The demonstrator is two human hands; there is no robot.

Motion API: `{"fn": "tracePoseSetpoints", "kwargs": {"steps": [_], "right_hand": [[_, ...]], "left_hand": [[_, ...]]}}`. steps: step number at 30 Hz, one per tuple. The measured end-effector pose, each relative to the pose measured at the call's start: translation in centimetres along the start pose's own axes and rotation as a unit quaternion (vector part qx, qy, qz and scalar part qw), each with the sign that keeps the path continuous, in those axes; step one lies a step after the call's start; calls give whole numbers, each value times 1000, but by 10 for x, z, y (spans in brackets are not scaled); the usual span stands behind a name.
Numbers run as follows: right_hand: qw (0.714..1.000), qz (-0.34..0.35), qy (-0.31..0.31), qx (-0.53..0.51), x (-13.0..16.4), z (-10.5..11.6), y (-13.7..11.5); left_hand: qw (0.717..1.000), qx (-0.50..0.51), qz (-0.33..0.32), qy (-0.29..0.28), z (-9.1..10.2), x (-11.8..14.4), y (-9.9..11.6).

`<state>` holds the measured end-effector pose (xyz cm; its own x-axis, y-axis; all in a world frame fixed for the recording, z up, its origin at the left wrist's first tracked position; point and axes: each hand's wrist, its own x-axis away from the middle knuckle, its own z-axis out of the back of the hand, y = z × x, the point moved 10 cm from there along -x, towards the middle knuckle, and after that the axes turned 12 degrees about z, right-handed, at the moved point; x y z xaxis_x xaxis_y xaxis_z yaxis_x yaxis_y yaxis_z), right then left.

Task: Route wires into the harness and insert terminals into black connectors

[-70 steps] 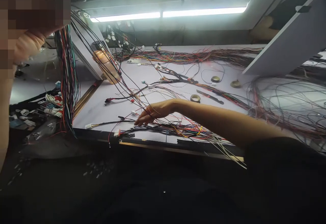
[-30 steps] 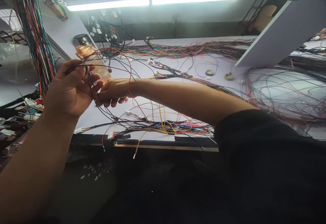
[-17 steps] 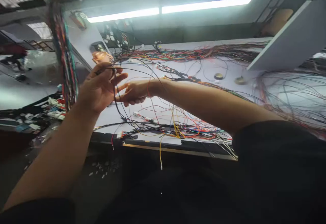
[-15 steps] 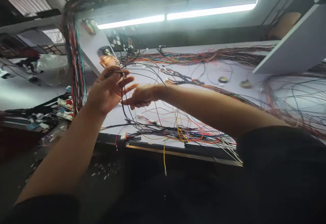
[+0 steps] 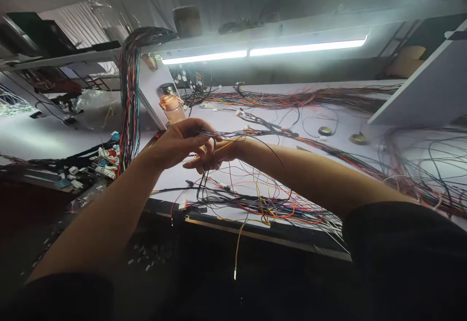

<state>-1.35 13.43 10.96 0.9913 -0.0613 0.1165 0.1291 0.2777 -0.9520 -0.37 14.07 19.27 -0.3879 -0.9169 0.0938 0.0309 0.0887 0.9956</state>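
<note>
loose wires [image 5: 266, 204] crowding bench [image 5: 328, 112], hanging bundle [image 5: 129, 112] left

There is one camera, and it sits on the person's head. It looks forward and down over both arms, close to the hands, across the white table [image 5: 328, 112] toward the long lamp [image 5: 262, 51].

You stood in a wire-harness workshop. Loose coloured wires [image 5: 292, 99] sprawled across the white assembly bench [image 5: 226, 121], a thick bundle [image 5: 129, 102] hung from an overhead rack, and connector housings [image 5: 98, 160] lay heaped beside tape rolls [image 5: 324, 130] under a tube light [image 5: 262, 51].
</note>
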Motion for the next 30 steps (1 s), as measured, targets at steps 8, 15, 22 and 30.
{"fn": "tracePoseSetpoints", "kwargs": {"steps": [8,15,22,30], "right_hand": [[999,-21,1,-27,38,17,8],[881,50,395,254,119,119,-18],[874,67,385,290,151,90,-34],[914,80,390,76,210,47,-9]], "left_hand": [[976,7,-173,132,58,3,52],[915,-166,-195,312,120,53,70],[860,-163,-227,427,139,68,51],[857,53,-314,405,150,89,28]]}}
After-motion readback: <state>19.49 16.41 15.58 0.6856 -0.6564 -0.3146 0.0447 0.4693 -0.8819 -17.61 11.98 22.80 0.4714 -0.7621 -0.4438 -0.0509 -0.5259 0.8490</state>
